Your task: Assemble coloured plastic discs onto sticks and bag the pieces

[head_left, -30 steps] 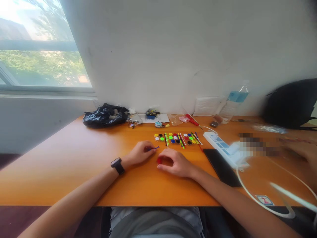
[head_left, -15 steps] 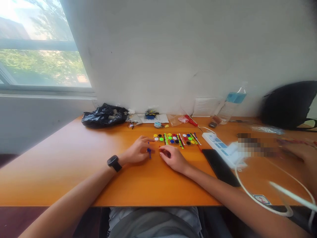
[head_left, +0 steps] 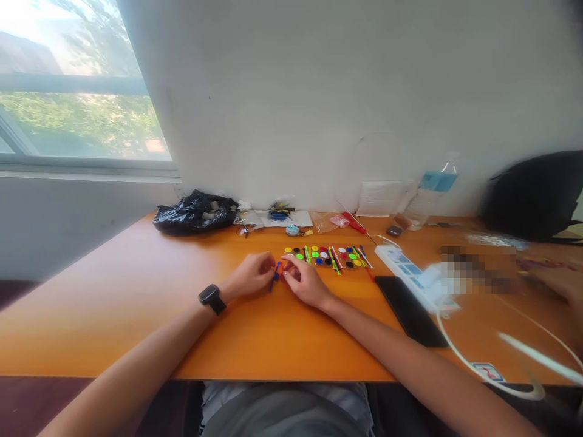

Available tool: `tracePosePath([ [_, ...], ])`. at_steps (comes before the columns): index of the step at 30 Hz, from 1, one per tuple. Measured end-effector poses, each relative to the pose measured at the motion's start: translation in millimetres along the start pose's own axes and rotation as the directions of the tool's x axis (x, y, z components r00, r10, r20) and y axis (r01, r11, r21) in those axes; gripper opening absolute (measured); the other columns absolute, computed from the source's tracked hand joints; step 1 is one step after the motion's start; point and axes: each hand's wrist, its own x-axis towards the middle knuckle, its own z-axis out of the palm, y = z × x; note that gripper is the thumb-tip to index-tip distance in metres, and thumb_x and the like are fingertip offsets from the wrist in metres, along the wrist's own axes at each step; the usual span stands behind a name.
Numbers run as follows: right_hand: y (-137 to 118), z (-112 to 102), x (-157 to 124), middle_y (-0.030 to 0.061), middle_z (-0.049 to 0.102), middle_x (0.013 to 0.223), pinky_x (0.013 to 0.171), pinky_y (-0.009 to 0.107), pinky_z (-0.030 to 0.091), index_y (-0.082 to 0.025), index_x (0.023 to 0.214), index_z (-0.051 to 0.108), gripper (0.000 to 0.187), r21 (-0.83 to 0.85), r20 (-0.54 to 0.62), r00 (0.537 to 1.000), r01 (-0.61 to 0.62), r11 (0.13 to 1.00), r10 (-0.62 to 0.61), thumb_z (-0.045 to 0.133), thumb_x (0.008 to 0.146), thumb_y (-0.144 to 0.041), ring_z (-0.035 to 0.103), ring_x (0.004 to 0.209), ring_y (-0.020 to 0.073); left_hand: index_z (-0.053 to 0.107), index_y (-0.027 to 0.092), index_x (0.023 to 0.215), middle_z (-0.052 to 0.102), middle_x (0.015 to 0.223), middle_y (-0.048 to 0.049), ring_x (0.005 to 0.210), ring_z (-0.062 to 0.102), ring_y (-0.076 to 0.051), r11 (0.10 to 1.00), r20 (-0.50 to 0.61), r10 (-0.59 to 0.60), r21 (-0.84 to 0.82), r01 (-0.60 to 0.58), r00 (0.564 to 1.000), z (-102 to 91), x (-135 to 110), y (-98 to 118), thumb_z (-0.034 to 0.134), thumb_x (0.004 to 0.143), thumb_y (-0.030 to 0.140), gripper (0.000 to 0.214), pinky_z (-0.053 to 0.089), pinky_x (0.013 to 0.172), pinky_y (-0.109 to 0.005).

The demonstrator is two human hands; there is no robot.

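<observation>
My left hand (head_left: 252,274), with a black watch on its wrist, pinches a small blue stick piece (head_left: 275,274) just above the orange table (head_left: 136,303). My right hand (head_left: 304,280) is closed right beside it, fingertips meeting the left hand's at the blue piece; something small and red shows between its fingers. Just beyond both hands lies a row of small coloured discs and sticks (head_left: 328,255).
A black phone (head_left: 411,309), a white power strip (head_left: 407,267) and a white cable lie at the right. A black plastic bag (head_left: 195,212), small packets, a red tool (head_left: 354,222) and a water bottle (head_left: 428,193) stand along the wall. Another person's hand (head_left: 558,282) rests at far right.
My hands have come together: the right hand moved up and left from the table to meet the left, which turned the blue piece from pointing right to hanging down.
</observation>
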Motion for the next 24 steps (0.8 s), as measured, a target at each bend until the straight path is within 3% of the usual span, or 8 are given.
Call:
tracePosePath([
  [6,8.1,-3.3,-5.4,0.0073,0.072,0.11,0.083,0.031,0.059,-0.022,0.132,0.057,0.046,0.137,0.097,0.995,-0.002,0.991,-0.011,0.061,0.087,-0.013,0.07,0.088,0.0179,0.071,0.02,0.089,0.069,0.071,-0.0026,0.061,0.054,-0.015,1.0,-0.021,-0.001,0.025,0.002,1.0,1.4,0.1,0.6,0.063,0.09,0.022,0.008,0.035,0.061,-0.026],
  [15,0.7,-7.3,-9.7,0.0099,0.07,0.128,0.103,0.04,0.057,-0.025,0.144,0.051,0.057,0.324,0.256,0.96,0.022,0.946,-0.11,0.061,0.09,-0.012,0.071,0.111,0.0201,0.073,0.022,0.09,0.071,0.082,-0.0049,0.069,0.057,-0.018,0.998,-0.057,0.046,0.047,-0.044,0.997,6.8,-1.5,4.2,0.068,0.087,0.019,0.006,0.037,0.065,-0.027],
  [20,-0.4,-6.7,-8.7,0.0113,0.071,0.127,0.106,0.041,0.056,-0.024,0.141,0.053,0.052,0.381,0.242,0.966,-0.011,0.924,-0.088,0.062,0.091,-0.014,0.071,0.116,0.0213,0.074,0.024,0.096,0.072,0.088,-0.0054,0.072,0.06,-0.02,0.995,-0.033,0.054,0.09,-0.05,0.998,6.8,-3.0,3.1,0.073,0.082,0.019,0.015,0.038,0.067,-0.028],
  [24,0.5,-8.3,-7.6,0.0101,0.072,0.12,0.102,0.04,0.056,-0.023,0.134,0.058,0.04,0.249,0.164,0.982,0.047,0.967,-0.09,0.059,0.095,-0.015,0.071,0.112,0.0217,0.073,0.023,0.098,0.071,0.09,-0.0068,0.079,0.061,-0.022,0.986,0.019,0.13,0.1,-0.131,0.991,8.7,-2.1,0.0,0.067,0.084,0.014,0.018,0.044,0.075,-0.03],
])
